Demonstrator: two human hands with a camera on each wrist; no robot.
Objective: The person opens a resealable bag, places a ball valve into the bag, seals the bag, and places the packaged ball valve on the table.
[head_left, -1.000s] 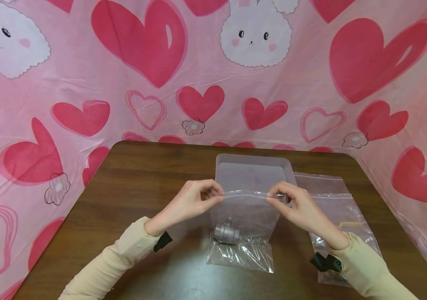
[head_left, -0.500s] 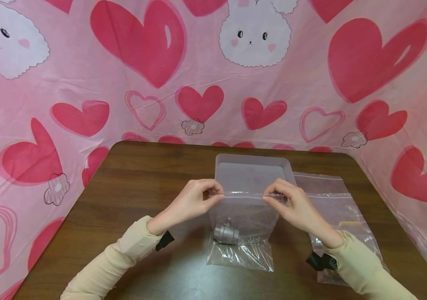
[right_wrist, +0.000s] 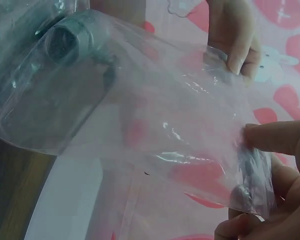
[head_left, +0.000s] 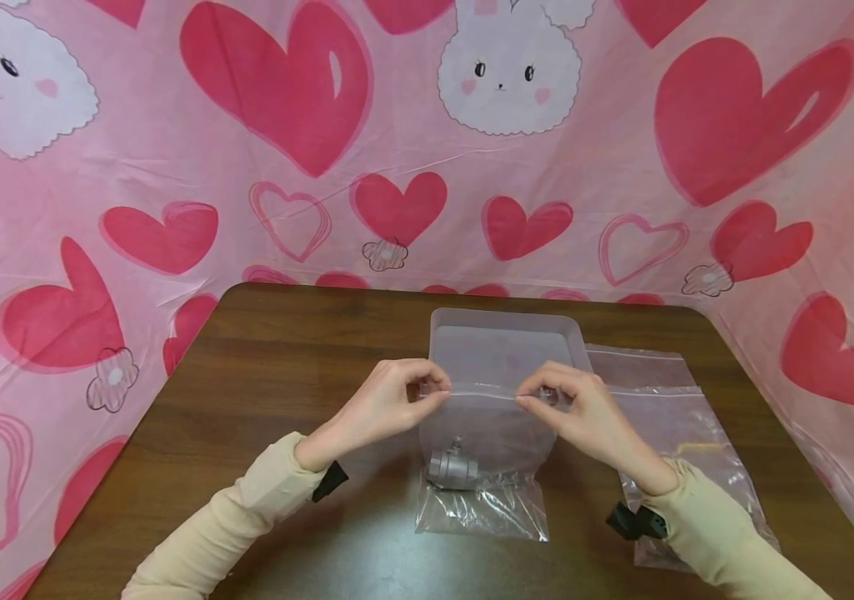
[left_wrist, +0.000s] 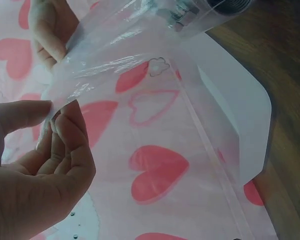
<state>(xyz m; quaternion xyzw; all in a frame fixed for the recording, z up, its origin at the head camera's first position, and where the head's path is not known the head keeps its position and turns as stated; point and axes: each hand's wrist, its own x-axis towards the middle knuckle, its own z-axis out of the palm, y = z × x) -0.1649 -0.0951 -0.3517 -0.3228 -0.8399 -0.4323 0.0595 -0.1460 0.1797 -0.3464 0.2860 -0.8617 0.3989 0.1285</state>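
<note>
A clear zip bag (head_left: 486, 512) hangs upright between both hands, its lower end on the table. Inside, toward the lower left, lies a grey metal pipe fitting (head_left: 452, 468) that looks like a valve body; its threaded opening shows in the right wrist view. My left hand (head_left: 385, 402) pinches the left end of the bag's top strip between thumb and fingertip. Further right along that same strip, my right hand (head_left: 584, 412) pinches with thumb and index finger. Some of the bag's film is bunched under the right fingers (right_wrist: 277, 137). Whether the zip is sealed cannot be told.
Behind the bag stands a translucent plastic bin (head_left: 505, 320). To the right, more clear zip bags (head_left: 659, 425) lie flat on the brown wooden table (head_left: 307, 333), partly under the right forearm. A pink heart-patterned sheet (head_left: 404, 108) hangs around the table.
My right hand has slid left along the bag's top strip, closer to my left hand. The left hand has stayed almost still, and the fitting has hardly moved.
</note>
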